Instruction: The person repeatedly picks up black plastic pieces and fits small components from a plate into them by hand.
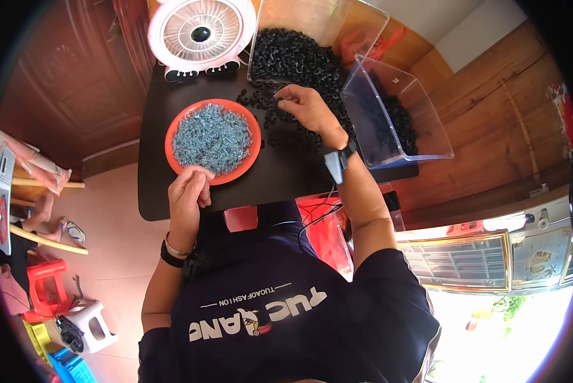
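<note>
A red plate [256, 137] heaped with small shiny blue-grey pieces [211, 137] lies on the dark table [162, 198]. My left hand [189, 190] is at the plate's near edge, its fingers pinched together; anything between them is too small to make out. Over the loose black pieces [261, 97] my right hand [305, 108] is held with thumb and forefinger together, and what they hold cannot be made out. Behind it, a big pile of black pieces [293, 54] fills a clear bin lying open toward me.
A pink fan [201, 33] stands at the back left of the table. At the right is a clear plastic box [388, 115] with black pieces beside and behind its wall. Stools [90, 325] and another person's foot [62, 228] are at the lower left.
</note>
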Tool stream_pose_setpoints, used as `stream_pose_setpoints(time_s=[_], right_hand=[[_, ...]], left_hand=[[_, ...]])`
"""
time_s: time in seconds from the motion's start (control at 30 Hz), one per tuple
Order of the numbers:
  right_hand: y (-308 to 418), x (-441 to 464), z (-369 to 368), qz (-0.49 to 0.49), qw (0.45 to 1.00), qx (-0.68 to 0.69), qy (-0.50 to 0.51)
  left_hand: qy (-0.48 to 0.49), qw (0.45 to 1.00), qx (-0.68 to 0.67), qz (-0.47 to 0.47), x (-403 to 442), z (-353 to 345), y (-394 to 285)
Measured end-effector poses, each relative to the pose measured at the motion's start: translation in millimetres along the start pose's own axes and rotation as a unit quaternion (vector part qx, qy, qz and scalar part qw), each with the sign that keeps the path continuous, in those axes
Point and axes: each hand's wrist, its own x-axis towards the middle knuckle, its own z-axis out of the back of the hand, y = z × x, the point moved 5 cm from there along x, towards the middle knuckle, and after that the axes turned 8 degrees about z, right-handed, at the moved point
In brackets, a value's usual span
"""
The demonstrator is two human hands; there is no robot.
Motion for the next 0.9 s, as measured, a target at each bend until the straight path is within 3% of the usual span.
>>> stream_pose_setpoints(time_s=[0.1,0.2,0.47,0.53,0.6,0.7,0.8,0.9], right_hand=[[24.9,-14.8,-10.5,-0.003,0.967,0.252,0.029],[48.3,-29.8,-28.5,-0.011,0.922,0.386,0.035],[102.6,-56.6,-97.6,0.083,0.891,0.447,-0.009],[115.2,-60.6,-103.2,0.179,0.926,0.332,-0.024],[120.1,-63.2,-106.5,0.216,0.950,0.222,-0.046],[125.1,-67.6,-114.1,0.182,0.969,0.166,-0.026],[139.8,-67.2,-114.3,0.288,0.955,0.054,-0.042],[137.4,-65.1,-117.9,0.268,0.961,0.050,-0.042]], left_hand=[[0.010,1.000,-0.011,-0.007,2.6,-3.8,-0.2],[0.021,1.000,-0.012,-0.009,4.5,-7.0,0.0],[0.013,0.998,-0.063,-0.012,6.6,-23.9,-14.7],[0.015,0.997,-0.075,-0.008,7.0,-20.1,-8.8],[0.010,0.997,-0.073,0.001,7.0,-14.5,-2.4],[0.013,0.998,-0.059,0.003,3.7,-7.5,2.3],[0.007,0.998,-0.059,0.010,0.6,-5.6,1.3],[0.025,0.995,-0.087,0.034,0.8,-2.5,3.9]])
